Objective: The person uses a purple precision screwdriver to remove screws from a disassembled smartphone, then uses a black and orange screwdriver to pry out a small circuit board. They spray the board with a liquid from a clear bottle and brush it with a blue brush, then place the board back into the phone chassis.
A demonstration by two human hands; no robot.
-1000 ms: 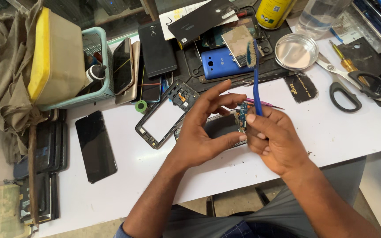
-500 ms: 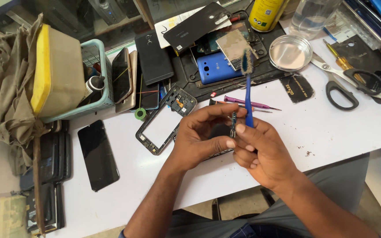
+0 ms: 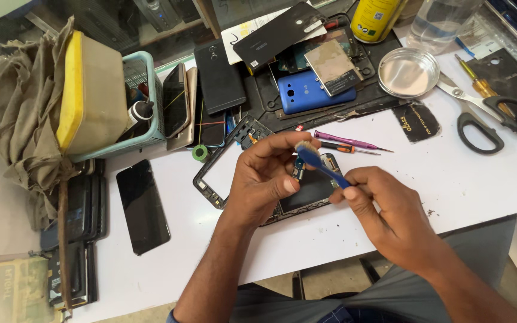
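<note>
A left hand [image 3: 264, 179] is pinching a small circuit board [image 3: 298, 169] between thumb and curled fingers, holding it upright above the counter [image 3: 450, 179] so its face is turned toward the brush. The right hand [image 3: 390, 209] is closed around the handle of a blue brush [image 3: 321, 164], pressing its pale bristles against the top of the board, seemingly to scrub it. The board is small and dark, with metal contacts; finer detail is too small to tell. Directly beneath the hands, a dark opened phone body [image 3: 306, 197] is lying flat on the white counter, with an empty phone frame [image 3: 222, 170] just to its left. Just beyond, a pink-handled screwdriver [image 3: 345, 142] is resting within easy reach. Farther off, a blue phone back [image 3: 306, 93] and a battery [image 3: 333, 67] are sitting on a dark mat, with a round metal dish [image 3: 408, 73] and black-handled scissors [image 3: 486, 116] to the right. At left, a loose black screen [image 3: 143, 206] is lying near a teal basket [image 3: 151, 101] holding more phones.
</note>
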